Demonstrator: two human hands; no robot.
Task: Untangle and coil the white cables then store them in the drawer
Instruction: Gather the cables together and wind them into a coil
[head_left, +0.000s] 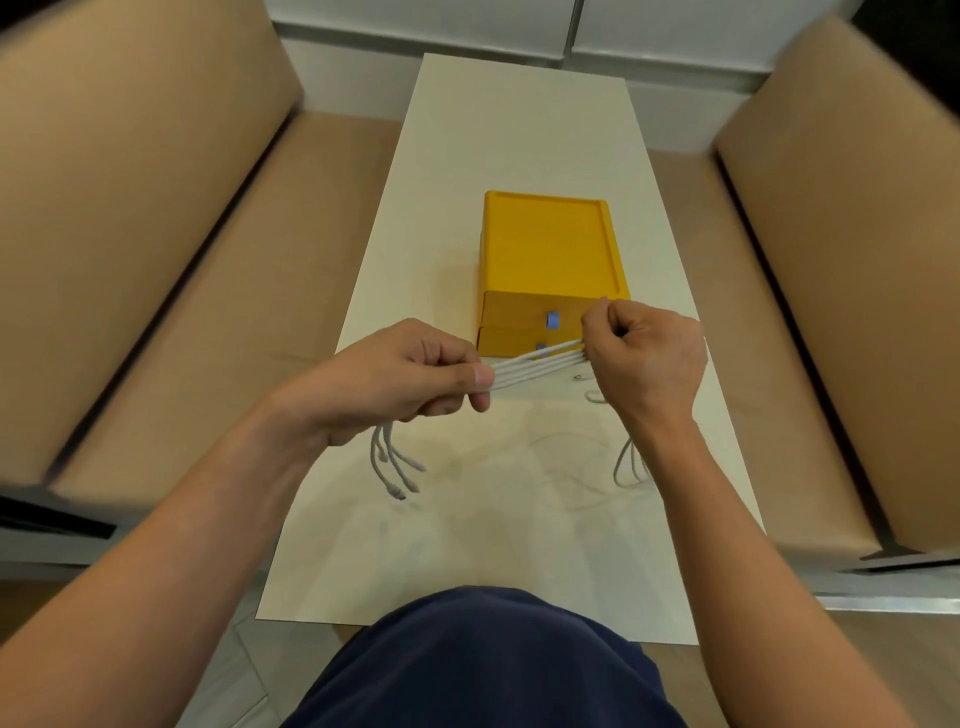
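Observation:
Several white cables (537, 364) run taut side by side between my two hands, just above the table. My left hand (410, 371) pinches their left end, and loose plug ends (395, 467) hang below it. My right hand (644, 353) is closed around the right end, with cable loops (626, 462) drooping under the wrist. Right behind the cables stands a yellow drawer unit (550, 249) with two shut drawers, each with a blue knob (552, 320).
The white table (519, 130) is long and narrow. Tan sofas (130, 208) flank it on both sides, the right one (841, 234) close to the table edge. A small cable loop (595, 397) lies on the table near my right wrist.

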